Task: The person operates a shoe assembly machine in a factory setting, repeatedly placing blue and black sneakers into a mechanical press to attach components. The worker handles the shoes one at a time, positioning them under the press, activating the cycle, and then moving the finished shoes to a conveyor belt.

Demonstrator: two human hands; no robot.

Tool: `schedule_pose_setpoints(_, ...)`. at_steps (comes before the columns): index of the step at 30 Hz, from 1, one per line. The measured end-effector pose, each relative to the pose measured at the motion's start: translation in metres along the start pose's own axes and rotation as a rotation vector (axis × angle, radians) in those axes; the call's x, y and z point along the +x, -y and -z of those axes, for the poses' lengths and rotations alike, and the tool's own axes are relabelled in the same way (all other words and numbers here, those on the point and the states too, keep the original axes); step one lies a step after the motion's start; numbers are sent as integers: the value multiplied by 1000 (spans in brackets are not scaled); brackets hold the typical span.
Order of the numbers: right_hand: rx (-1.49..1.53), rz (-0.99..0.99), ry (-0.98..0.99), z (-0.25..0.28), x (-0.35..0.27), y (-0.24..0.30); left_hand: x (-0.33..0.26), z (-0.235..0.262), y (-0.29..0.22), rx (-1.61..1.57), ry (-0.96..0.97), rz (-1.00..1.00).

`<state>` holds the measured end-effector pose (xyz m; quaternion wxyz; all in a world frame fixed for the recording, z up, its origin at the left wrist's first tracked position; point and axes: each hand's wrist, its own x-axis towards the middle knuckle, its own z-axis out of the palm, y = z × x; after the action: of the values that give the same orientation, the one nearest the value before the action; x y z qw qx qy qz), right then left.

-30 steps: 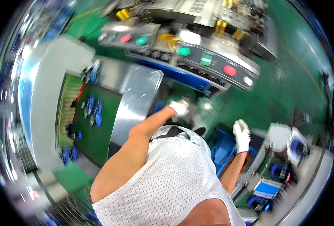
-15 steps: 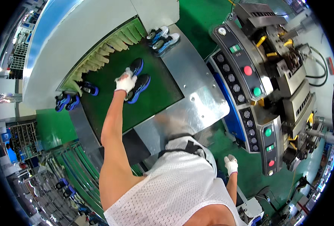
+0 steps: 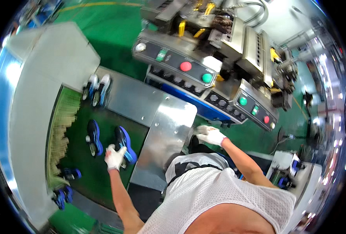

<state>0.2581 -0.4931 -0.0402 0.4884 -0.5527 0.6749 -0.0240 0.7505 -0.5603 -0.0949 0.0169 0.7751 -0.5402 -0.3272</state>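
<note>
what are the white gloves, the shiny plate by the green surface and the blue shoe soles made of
White gloves: matt fabric, probably knitted, softly creased. Plate: bare metal, perhaps steel, with bright reflections. Blue soles: probably foam or rubber, smooth and evenly coloured.

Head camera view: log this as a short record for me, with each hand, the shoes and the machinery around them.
Left hand: white-gloved, at the near end of a dark shoe; firm grip cannot be told
Right hand: white-gloved, beside the corner of the metal plate; nothing seen in it
Second dark shoe: left of the first, apart from it, on the green surface
White-toed pair: farther off, side by side
Left edge: pale strip curtain
Machine controls: two panels, left and right, with red and green buttons
</note>
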Motion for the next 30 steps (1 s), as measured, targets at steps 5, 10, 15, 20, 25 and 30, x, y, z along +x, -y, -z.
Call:
schedule_pose_setpoints(5, 172, 106, 136, 1, 16, 60, -94, 3, -130, -780, 86, -261)
schedule_pose_setpoints(10, 1446, 27, 786, -11, 12, 64, -114, -7, -194, -313, 100, -669)
schedule_pose_setpoints(15, 1572, 133, 487, 78, -30, 71, -116, -1, -304, -680, 266, -769)
schedule_pose_setpoints(20, 1451, 517, 130, 145, -50, -10, -117, -38, -353, -1092, 330, -752)
schedule_pose_setpoints(25, 1628, 664, 131, 179, -56, -62, -112, -89, -387, -1041, 349, -616)
schedule_pose_setpoints(30, 1763, 756, 123, 184, -49, -70, -103, -88, -422, -885, 325, -699)
